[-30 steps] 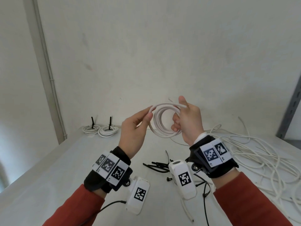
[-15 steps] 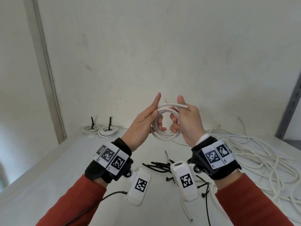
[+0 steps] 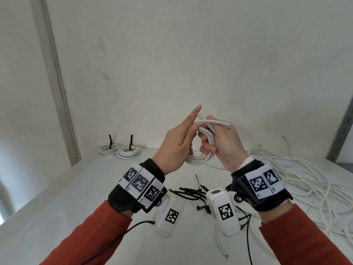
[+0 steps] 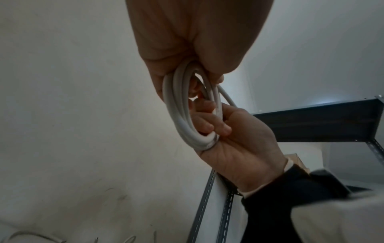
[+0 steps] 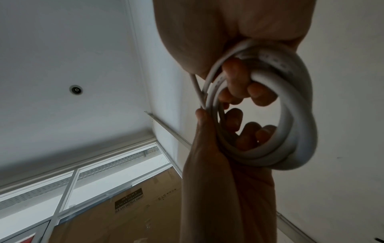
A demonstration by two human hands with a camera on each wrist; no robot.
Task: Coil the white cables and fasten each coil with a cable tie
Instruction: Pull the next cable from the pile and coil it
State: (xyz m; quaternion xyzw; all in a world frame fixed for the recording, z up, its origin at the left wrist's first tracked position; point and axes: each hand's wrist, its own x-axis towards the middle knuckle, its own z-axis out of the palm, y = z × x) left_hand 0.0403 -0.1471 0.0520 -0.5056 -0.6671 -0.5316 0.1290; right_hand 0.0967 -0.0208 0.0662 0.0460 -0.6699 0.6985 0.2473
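I hold a white cable coil (image 3: 198,160) in the air above the table, between both hands. My left hand (image 3: 177,142) has its lower fingers hooked through the coil's hole while the index finger (image 3: 195,111) points straight up. My right hand (image 3: 227,144) grips the coil's right side, and the cable's loose end (image 3: 212,122) lies across its top. In the left wrist view the coil (image 4: 187,111) runs from my left palm down into the right hand (image 4: 239,148). The right wrist view shows the coil (image 5: 297,118) with left-hand fingers (image 5: 249,131) inside it.
Two tied coils (image 3: 118,151) with upright black ties lie at the back left by the wall. A heap of black cable ties (image 3: 189,192) lies on the white table (image 3: 57,207) under my hands. Loose white cables (image 3: 305,180) spread at the right, near a grey shelf post (image 3: 342,134).
My hands have come closer together. The left hand went from pinching the coil's left rim to hooking fingers through it, index now raised. The coil has tipped more edge-on.
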